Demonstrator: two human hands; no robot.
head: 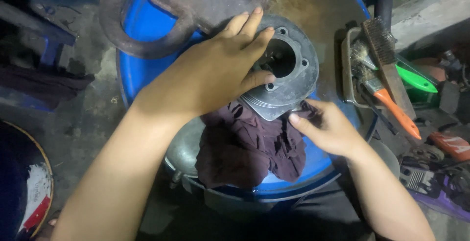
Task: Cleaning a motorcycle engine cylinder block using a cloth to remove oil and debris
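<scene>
The left hand (215, 69) lies flat, fingers spread, on a grey metal cylinder part (286, 74) atop a blue drum (147, 25). The right hand (328, 128) pinches a dark maroon rag (249, 148) under its edge. Wiping seems underway; the metal looks dull, grimy.

Your left hand (215, 72) and right hand (330, 128) are bare, no gloves, rings or watch on either; both forearms are uncovered right down to the frame's lower edge, no sleeve in sight; your fingernails are short and plain; below, you wear dark trousers (313, 216).
</scene>
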